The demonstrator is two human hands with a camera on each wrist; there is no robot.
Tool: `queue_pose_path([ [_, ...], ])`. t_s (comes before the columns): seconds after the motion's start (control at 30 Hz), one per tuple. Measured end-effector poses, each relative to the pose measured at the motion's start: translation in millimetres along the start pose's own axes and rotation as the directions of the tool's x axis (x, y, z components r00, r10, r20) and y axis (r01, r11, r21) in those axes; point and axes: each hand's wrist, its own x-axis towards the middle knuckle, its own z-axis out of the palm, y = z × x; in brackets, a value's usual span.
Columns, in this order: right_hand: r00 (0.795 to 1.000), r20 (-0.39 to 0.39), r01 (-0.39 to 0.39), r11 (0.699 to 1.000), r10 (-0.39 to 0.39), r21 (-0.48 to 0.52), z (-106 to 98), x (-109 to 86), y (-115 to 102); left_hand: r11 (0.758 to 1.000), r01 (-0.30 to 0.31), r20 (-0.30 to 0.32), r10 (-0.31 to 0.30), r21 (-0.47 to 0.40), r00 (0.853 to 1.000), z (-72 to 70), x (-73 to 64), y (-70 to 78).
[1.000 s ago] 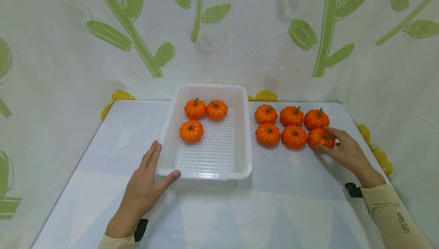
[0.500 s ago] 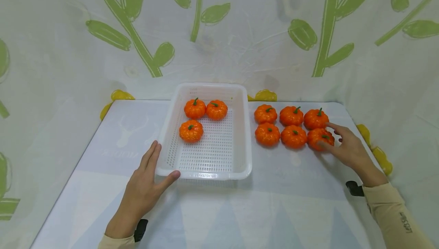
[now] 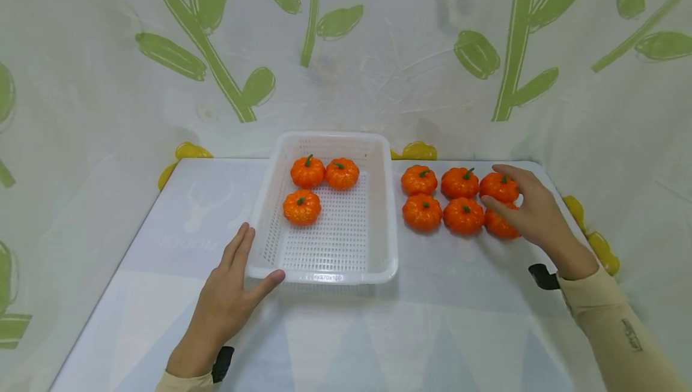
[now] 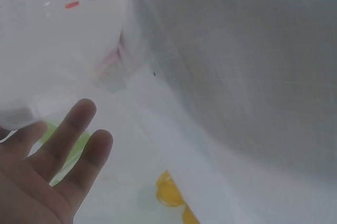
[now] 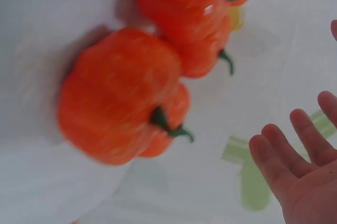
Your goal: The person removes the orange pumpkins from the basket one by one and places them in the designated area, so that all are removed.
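Note:
My left hand (image 3: 224,299) rests at the near left corner of a white perforated plastic basket (image 3: 393,242), fingers along its side and thumb at the front rim. In the left wrist view, its fingers (image 4: 79,118) are spread beside the basket wall (image 4: 63,50). Three small orange pumpkins, one of them the front pumpkin (image 3: 301,207), sit inside the basket. My right hand (image 3: 532,212) hovers over the right end of two rows of pumpkins, fingers apart. It partly covers the near right pumpkin (image 3: 498,224) and reaches beside the far right pumpkin (image 3: 494,185). The right wrist view shows a green-stemmed pumpkin (image 5: 116,97) apart from the fingers.
More pumpkins stand right of the basket, among them the near left pumpkin (image 3: 422,212) and the near middle pumpkin (image 3: 463,216). They are on a pale table (image 3: 432,296) whose far edge meets a curtain (image 3: 389,50) with a plant print.
My right hand has left the near right pumpkin, rising and shifting left and away from me toward the far right one. The left hand and basket have stayed in place.

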Motion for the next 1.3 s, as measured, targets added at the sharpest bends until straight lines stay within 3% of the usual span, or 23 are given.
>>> queue_pose_path([
  [0.43,0.981,0.058,0.179,0.98,-0.185,0.09,27,33.9,-62,1.0,-0.001,-0.007,0.001,0.004,1.0,0.2,-0.8,1.4],
  [0.7,0.921,0.156,0.343,0.933,-0.356,0.106,54,65.7,-99,1.0,-0.004,-0.007,0.004,0.002,1.0,0.4,-0.6,1.3],
  [1.03,0.893,0.22,0.389,0.919,-0.392,0.062,103,107.3,-139,1.0,-0.012,-0.016,0.012,-0.002,1.0,-0.9,-1.5,-2.1],
  [1.3,0.88,0.347,0.322,0.944,-0.325,0.07,137,135.0,-152,1.0,-0.002,0.007,0.002,0.005,1.0,-1.4,-1.2,-0.2],
])
